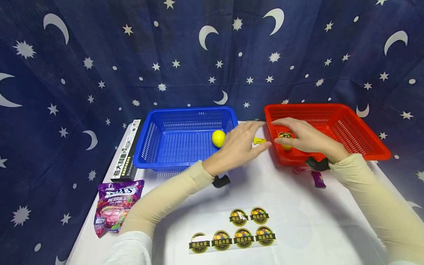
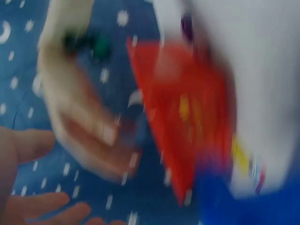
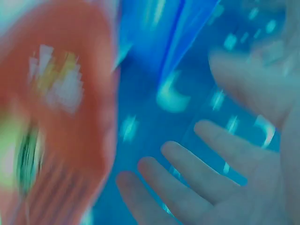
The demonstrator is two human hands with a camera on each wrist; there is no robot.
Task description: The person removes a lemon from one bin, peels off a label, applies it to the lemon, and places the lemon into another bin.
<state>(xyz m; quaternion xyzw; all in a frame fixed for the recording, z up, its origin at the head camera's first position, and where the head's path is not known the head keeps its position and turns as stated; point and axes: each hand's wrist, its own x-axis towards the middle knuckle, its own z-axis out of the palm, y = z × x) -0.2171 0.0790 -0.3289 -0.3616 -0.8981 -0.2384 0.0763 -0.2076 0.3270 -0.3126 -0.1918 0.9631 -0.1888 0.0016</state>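
Observation:
In the head view my left hand [image 1: 236, 145] hovers at the right side of the blue basket [image 1: 185, 165], fingers extended and nothing held. A yellow lemon-like fruit [image 1: 218, 138] lies inside that basket, just left of this hand. My right hand [image 1: 300, 136] is over the left part of the red basket [image 1: 308, 106], its fingers [image 3: 183, 161] spread and holding nothing. Partly hidden beneath it is a yellow fruit with a black round sticker [image 1: 285, 135]. Between the baskets lies a small yellow wrapped piece [image 1: 259, 140]. The left wrist view is blurred.
A sheet of round fruit stickers [image 1: 233, 241] lies near the front. At left are a black-and-white pasta box [image 1: 127, 154] and a purple candy bag [image 1: 116, 206]. A small purple wrapped candy [image 1: 318, 180] sits before the red basket. A starry curtain [image 1: 185, 55] hangs behind.

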